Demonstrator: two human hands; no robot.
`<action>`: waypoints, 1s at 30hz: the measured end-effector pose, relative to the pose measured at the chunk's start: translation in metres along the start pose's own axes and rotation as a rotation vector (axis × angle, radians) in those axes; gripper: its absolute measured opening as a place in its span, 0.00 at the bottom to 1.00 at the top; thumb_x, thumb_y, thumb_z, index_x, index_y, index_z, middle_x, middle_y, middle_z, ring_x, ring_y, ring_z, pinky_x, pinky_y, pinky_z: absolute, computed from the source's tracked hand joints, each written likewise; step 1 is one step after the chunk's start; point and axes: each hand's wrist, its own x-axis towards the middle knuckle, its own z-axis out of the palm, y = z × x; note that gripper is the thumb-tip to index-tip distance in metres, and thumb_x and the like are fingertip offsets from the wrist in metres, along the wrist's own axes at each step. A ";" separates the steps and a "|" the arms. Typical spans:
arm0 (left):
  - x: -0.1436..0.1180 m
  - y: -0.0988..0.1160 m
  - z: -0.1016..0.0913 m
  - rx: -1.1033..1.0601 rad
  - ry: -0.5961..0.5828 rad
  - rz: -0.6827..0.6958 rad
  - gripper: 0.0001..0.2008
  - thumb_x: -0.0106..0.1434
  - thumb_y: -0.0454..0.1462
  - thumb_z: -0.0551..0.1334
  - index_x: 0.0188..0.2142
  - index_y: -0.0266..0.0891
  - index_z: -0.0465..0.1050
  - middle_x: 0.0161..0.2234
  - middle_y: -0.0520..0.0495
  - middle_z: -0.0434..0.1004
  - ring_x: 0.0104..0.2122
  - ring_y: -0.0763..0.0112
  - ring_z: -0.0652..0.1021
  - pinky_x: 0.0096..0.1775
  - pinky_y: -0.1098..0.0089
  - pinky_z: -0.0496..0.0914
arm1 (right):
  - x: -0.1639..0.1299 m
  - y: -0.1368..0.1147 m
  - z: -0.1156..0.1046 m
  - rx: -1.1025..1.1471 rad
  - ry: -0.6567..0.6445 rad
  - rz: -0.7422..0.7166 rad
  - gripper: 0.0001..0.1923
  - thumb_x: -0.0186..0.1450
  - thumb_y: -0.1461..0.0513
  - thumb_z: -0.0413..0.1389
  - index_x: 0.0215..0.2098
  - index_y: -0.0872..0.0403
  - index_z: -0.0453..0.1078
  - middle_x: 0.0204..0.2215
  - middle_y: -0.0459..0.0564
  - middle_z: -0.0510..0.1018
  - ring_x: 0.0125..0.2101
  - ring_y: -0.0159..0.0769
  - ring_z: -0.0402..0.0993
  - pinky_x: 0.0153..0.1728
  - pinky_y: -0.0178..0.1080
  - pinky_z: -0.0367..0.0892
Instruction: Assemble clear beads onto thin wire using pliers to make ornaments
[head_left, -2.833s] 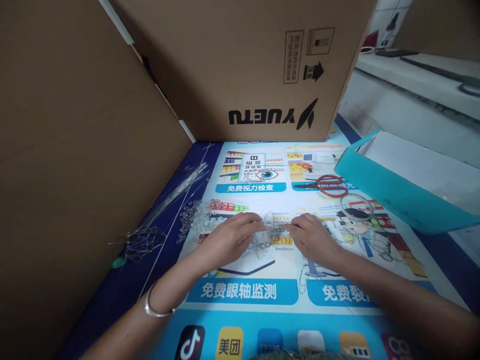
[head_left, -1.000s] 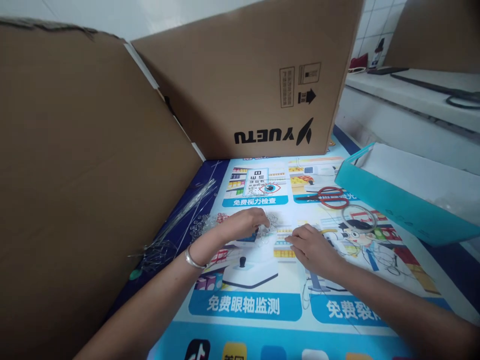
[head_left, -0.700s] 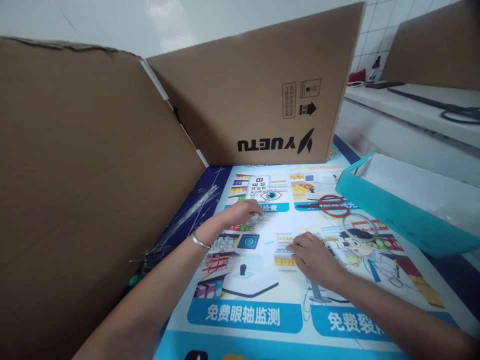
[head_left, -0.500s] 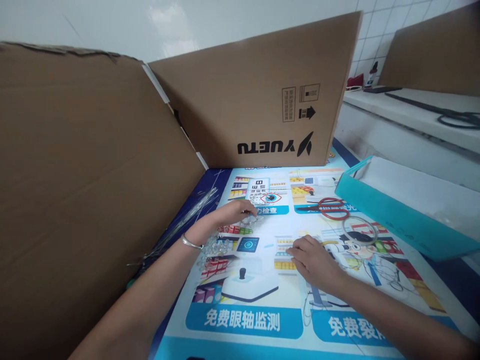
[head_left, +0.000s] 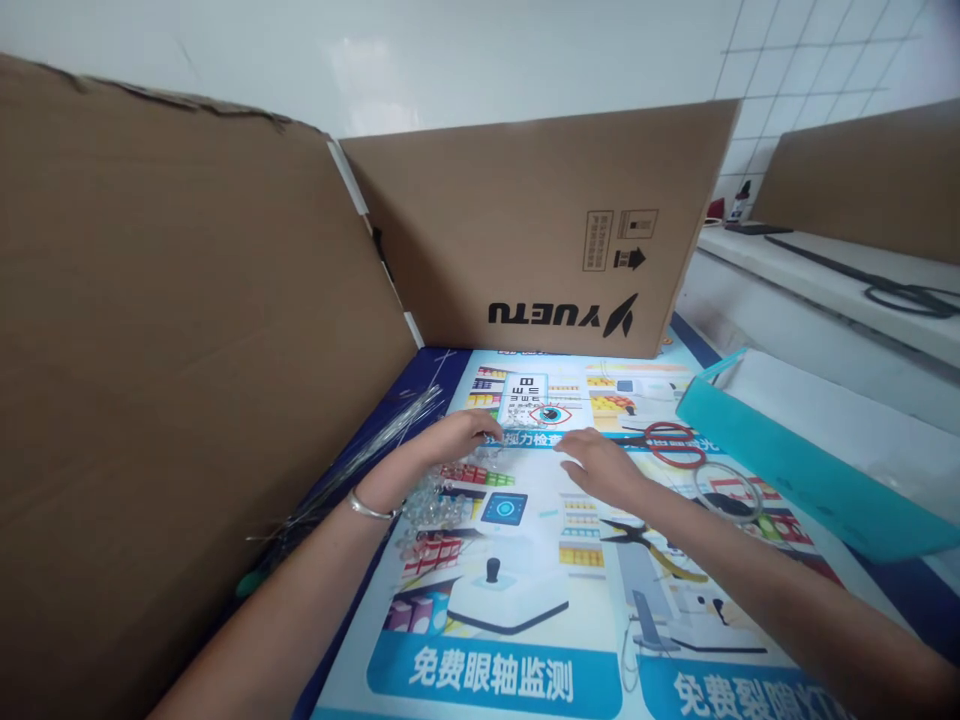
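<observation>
My left hand (head_left: 463, 436) is closed, its fingertips bent down over clear beads. Whatever lies between those fingertips is too small to make out. A cluster of clear beads (head_left: 435, 508) lies below the left wrist, which wears a silver bangle (head_left: 371, 505). My right hand (head_left: 600, 467) hovers a short way to the right, index finger stretched out and thumb apart, with nothing visible in it. Beside the right forearm lie pliers with yellow handles (head_left: 679, 567). Red-handled scissors (head_left: 679, 447) and a coil of pale wire (head_left: 731, 492) rest farther right.
A bundle of thin wires (head_left: 375, 435) lies along the left cardboard panel (head_left: 187, 290). Another cardboard panel (head_left: 540, 230) stands at the back. On the right sits a teal box (head_left: 795, 470) with a white inside. A printed mat (head_left: 525, 540) covers the table.
My right hand has moved away from me and closer to my left hand, uncovering the pliers. The left hand stays by the beads. The view has shifted slightly upward.
</observation>
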 end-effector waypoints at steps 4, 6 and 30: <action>0.001 -0.013 -0.007 0.027 0.055 -0.039 0.15 0.57 0.26 0.54 0.39 0.40 0.74 0.38 0.49 0.75 0.40 0.71 0.73 0.45 0.71 0.65 | 0.050 -0.001 0.027 -0.032 0.024 -0.001 0.18 0.64 0.60 0.48 0.52 0.53 0.64 0.50 0.53 0.67 0.52 0.41 0.57 0.52 0.45 0.52; 0.004 -0.021 -0.008 0.039 0.078 -0.060 0.15 0.57 0.26 0.54 0.39 0.40 0.74 0.38 0.49 0.75 0.41 0.71 0.73 0.45 0.71 0.65 | 0.065 -0.002 0.038 -0.044 0.029 0.009 0.19 0.64 0.59 0.48 0.53 0.53 0.62 0.52 0.54 0.66 0.53 0.42 0.54 0.52 0.46 0.50; 0.107 -0.054 0.020 0.099 -0.029 -0.136 0.18 0.53 0.25 0.54 0.38 0.41 0.76 0.38 0.49 0.77 0.38 0.69 0.75 0.43 0.74 0.66 | -0.065 -0.095 0.015 0.025 -0.241 -0.169 0.16 0.63 0.57 0.49 0.48 0.52 0.63 0.44 0.53 0.68 0.44 0.43 0.59 0.45 0.46 0.53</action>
